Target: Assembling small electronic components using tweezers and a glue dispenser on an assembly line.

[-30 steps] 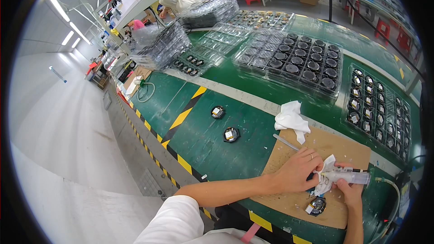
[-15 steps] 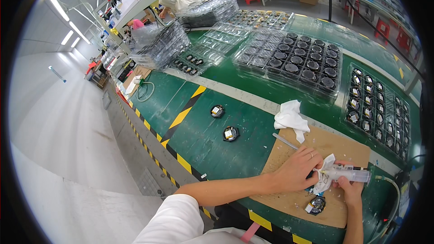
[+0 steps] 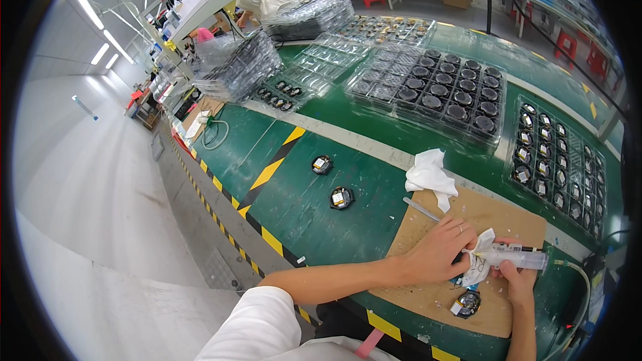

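My right hand [image 3: 519,284] is wrapped round a translucent dispensing syringe [image 3: 528,259] that lies nearly level over the brown board [image 3: 418,294]. At the syringe's left end, my left hand [image 3: 438,251] pinches a crumpled white wipe [image 3: 483,244] against the tip, which the wipe and fingers hide. Below both hands, a round black watch-like module [image 3: 466,304] rests on the board with its inner parts showing. A slim grey metal tool [image 3: 421,209] lies beyond my left hand, touching the board's far left edge.
Two similar round modules [image 3: 322,164] [image 3: 341,198] lie on the green bench. A white cloth [image 3: 431,172] sits at the board's far edge. Beyond are stacked clear trays of black discs [image 3: 458,112] and a module tray [image 3: 543,184]. A hose [image 3: 583,281] curves at right.
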The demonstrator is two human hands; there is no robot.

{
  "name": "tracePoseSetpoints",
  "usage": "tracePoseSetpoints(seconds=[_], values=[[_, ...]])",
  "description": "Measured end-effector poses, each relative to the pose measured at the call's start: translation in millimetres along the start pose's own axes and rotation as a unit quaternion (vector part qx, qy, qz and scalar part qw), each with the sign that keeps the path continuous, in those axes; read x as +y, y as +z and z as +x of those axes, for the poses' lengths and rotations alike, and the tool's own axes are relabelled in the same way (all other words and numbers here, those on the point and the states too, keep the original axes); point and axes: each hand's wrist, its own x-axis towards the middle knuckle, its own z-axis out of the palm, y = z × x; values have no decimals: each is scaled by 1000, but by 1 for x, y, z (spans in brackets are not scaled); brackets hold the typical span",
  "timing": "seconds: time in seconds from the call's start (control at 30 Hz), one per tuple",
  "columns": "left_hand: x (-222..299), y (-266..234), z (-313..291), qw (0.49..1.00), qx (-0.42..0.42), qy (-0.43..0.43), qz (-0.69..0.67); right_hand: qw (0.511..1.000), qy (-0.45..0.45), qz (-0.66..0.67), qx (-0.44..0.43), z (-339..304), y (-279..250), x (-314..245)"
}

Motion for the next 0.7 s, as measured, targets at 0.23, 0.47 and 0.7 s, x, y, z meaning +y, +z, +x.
tracePoseSetpoints(seconds=[0.23, 0.47, 0.7], values=[[0, 0, 0, 1000, 4, 1, -4, 1000, 2, 3, 4, -1, 2, -1], [0, -1, 0, 1000, 0, -1, 4, 1000, 3, 3, 3, 0, 2, -2], [0, -1, 0, 1000, 9, 5, 3, 1000, -3, 0, 8, 0, 3, -3]])
